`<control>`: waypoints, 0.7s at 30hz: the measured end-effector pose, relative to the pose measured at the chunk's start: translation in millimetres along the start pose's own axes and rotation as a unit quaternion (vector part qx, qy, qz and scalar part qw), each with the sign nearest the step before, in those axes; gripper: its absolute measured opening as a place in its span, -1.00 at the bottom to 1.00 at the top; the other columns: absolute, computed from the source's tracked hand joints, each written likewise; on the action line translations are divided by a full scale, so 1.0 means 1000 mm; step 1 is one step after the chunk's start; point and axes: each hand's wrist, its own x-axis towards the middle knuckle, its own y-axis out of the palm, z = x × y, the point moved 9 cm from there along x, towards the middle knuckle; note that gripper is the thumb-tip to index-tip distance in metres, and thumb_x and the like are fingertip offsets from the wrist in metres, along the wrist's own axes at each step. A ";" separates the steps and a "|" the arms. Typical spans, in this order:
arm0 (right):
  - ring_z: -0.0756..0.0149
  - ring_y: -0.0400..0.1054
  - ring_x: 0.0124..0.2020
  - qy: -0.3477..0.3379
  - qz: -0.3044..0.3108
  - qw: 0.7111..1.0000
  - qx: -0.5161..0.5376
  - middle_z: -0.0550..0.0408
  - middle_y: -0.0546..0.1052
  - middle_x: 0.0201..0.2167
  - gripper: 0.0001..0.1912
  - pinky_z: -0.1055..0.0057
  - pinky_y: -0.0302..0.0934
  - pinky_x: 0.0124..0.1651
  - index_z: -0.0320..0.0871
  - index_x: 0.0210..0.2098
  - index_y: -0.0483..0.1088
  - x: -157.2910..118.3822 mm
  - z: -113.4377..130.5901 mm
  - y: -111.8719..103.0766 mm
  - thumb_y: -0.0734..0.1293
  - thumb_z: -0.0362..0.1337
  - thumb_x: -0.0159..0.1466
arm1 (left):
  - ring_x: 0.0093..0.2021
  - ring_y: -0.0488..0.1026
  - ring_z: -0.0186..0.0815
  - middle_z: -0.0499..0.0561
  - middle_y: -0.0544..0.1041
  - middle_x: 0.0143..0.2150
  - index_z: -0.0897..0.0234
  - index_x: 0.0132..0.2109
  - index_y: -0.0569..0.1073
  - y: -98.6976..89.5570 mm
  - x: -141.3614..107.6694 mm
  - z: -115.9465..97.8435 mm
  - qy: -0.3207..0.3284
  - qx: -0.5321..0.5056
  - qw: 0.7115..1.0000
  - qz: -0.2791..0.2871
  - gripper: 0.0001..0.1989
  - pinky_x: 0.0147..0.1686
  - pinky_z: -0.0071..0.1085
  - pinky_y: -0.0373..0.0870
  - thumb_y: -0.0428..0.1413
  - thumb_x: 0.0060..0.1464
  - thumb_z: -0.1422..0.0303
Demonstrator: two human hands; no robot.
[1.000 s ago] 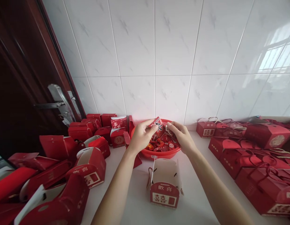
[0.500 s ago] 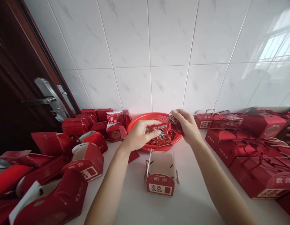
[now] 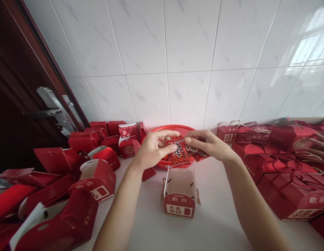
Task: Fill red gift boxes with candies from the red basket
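My left hand (image 3: 153, 148) pinches a red snack packet (image 3: 180, 152) with black lettering. Close beside it, my right hand (image 3: 207, 142) is closed on a darker red packet (image 3: 193, 150) with white lettering. Both packets hang over the front part of a red plastic basket (image 3: 164, 128), where more red packets show partly behind my hands. Just in front of the basket stands an open red box (image 3: 179, 206) with a pale inside and rope handles at its sides.
Open red boxes (image 3: 99, 177) crowd the left, near a dark door with a metal handle (image 3: 49, 112). Closed red boxes with cords (image 3: 287, 191) are stacked at the right, where another person's hand (image 3: 323, 146) reaches in. A tiled wall rises behind.
My right hand has turned and come nearer my left, its packet now lower and tilted beside the other. The other person's hand shows more at the right edge.
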 end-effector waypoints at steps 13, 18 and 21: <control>0.52 0.07 -0.58 -0.047 -0.027 0.998 -0.041 0.24 0.27 -0.60 -0.68 0.49 -0.03 -0.54 -0.19 -0.47 0.43 -0.002 0.006 -0.008 0.43 -0.07 0.24 | -0.17 0.59 -0.16 0.11 0.62 -0.13 0.30 0.12 0.51 0.010 0.000 0.004 -0.051 -0.040 0.997 0.042 -0.48 -0.19 -0.28 0.52 0.28 0.07 0.13; 0.51 0.08 -0.56 -0.054 -0.066 0.996 -0.026 0.23 0.28 -0.56 -0.69 0.49 -0.04 -0.53 -0.18 -0.43 0.43 -0.003 0.008 -0.018 0.44 -0.05 0.23 | -0.22 0.56 -0.24 -0.01 0.58 -0.24 0.23 0.23 0.40 0.012 0.000 0.007 -0.060 -0.046 0.996 0.047 -0.36 -0.20 -0.33 0.51 0.33 0.03 0.19; 0.53 0.04 -0.59 -0.049 -0.064 0.996 -0.030 0.25 0.25 -0.58 -0.68 0.49 -0.07 -0.55 -0.18 -0.44 0.42 -0.005 0.008 -0.019 0.43 -0.05 0.24 | -0.29 0.53 -0.30 -0.07 0.54 -0.32 0.24 0.20 0.43 0.011 -0.001 0.005 -0.055 -0.049 0.996 0.042 -0.39 -0.24 -0.38 0.48 0.34 0.02 0.21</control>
